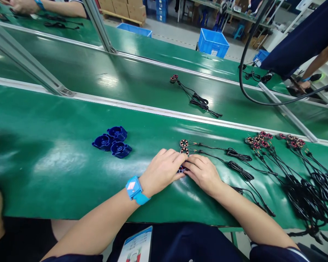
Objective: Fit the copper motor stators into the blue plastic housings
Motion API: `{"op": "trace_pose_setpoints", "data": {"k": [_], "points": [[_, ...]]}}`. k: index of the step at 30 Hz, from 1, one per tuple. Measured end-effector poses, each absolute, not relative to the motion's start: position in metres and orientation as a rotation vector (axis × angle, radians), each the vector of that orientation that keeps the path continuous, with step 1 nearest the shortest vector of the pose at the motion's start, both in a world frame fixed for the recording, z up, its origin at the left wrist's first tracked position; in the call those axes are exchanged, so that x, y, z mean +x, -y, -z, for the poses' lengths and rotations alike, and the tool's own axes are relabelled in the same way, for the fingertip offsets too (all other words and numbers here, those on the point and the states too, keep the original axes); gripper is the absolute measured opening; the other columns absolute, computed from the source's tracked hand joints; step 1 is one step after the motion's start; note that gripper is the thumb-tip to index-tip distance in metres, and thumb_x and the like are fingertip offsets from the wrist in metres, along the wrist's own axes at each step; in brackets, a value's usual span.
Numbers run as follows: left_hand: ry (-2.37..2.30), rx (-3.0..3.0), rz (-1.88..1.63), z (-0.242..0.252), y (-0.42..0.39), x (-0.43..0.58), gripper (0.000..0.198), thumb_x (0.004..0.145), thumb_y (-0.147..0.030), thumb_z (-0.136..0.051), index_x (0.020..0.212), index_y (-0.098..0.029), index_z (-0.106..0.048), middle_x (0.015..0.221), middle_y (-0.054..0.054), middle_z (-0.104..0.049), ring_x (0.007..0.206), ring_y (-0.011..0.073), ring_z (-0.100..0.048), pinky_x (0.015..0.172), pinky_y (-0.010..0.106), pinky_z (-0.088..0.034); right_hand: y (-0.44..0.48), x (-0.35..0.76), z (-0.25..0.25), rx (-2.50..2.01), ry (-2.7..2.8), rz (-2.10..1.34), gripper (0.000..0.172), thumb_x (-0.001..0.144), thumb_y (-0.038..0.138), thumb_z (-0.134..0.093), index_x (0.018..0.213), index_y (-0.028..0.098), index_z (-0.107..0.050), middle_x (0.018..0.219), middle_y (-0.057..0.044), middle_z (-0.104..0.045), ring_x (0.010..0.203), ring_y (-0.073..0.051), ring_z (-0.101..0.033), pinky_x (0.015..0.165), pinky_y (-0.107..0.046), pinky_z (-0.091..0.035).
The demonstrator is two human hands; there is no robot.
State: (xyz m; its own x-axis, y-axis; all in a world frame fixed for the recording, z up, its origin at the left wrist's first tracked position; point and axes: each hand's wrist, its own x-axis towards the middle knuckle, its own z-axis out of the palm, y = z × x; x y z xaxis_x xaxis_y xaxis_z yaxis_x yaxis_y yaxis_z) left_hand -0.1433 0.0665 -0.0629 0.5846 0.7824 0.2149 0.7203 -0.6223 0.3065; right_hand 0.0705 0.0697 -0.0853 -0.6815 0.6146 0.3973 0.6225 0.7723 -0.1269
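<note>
My left hand (164,170), with a blue wrist strap, and my right hand (203,173) meet over the green table. Their closed fingers hold a small blue housing (182,169) between them, mostly hidden. Just beyond the fingertips lie two round copper-coloured motor parts (184,143), their black cables (239,154) running right. Three empty-looking dark blue housings (120,149) sit together to the left of my hands.
Piles of motor parts (260,140) with coiled black cables (303,196) lie at the right. A metal rail (142,108) crosses beyond my hands. Past it rests another cabled part (199,102). People's arms show at upper left and upper right; a black cable loop (242,72) hangs at right.
</note>
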Motion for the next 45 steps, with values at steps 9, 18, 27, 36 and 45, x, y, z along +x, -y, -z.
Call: {"op": "trace_pose_setpoints", "data": {"k": [9,18,27,36,45], "points": [[-1.333,2.809,-0.407,0.061,-0.054,-0.128,0.022,0.093,-0.019,-0.062,0.113,-0.011,-0.057,0.098,0.009,-0.066,0.092,0.0249,-0.061,0.078,0.038,-0.048,-0.067,0.070,0.090,-0.959,2.421,-0.217,0.020,0.098,0.028,-0.057,0.114,0.020,-0.066,0.113,-0.009,-0.071,0.114,-0.023,-0.063,0.094,-0.040,-0.054],[-1.520,3.009,-0.012,0.063,-0.026,-0.107,0.058,0.093,-0.007,-0.034,0.152,-0.009,-0.035,0.122,0.019,-0.062,0.112,0.0287,-0.059,0.093,0.042,-0.050,-0.065,0.073,0.096,-1.160,2.156,-0.641,0.028,0.088,0.030,-0.065,0.109,0.023,-0.047,0.109,-0.009,-0.070,0.102,-0.023,-0.070,0.088,-0.042,-0.058],[-1.497,2.970,-0.060,0.060,-0.032,-0.107,0.056,0.094,-0.005,-0.036,0.150,-0.005,-0.037,0.109,0.016,-0.062,0.098,0.0275,-0.060,0.084,0.041,-0.051,-0.059,0.070,0.089,-1.225,2.080,-0.837,0.031,0.089,0.031,-0.063,0.109,0.025,-0.040,0.117,-0.010,-0.068,0.110,-0.023,-0.068,0.095,-0.044,-0.055],[-1.339,2.859,-0.331,0.056,-0.041,-0.122,0.059,0.096,-0.026,-0.055,0.151,-0.013,-0.036,0.106,0.012,-0.066,0.101,0.0278,-0.060,0.085,0.041,-0.047,-0.147,0.134,0.036,-1.312,2.278,-0.425,0.033,0.087,0.044,-0.067,0.109,0.023,-0.053,0.129,-0.012,-0.063,0.122,-0.028,-0.058,0.104,-0.049,-0.045],[-2.044,2.411,-0.384,0.072,-0.109,-0.182,0.038,0.100,-0.028,-0.044,0.133,-0.014,-0.058,0.114,0.014,-0.068,0.102,0.0309,-0.061,0.081,0.042,-0.047,-0.345,0.207,0.072,-1.889,2.029,-0.105,0.067,0.063,0.035,-0.071,0.125,0.019,-0.051,0.152,-0.017,-0.041,0.144,-0.041,-0.029,0.114,-0.059,-0.028]]}}
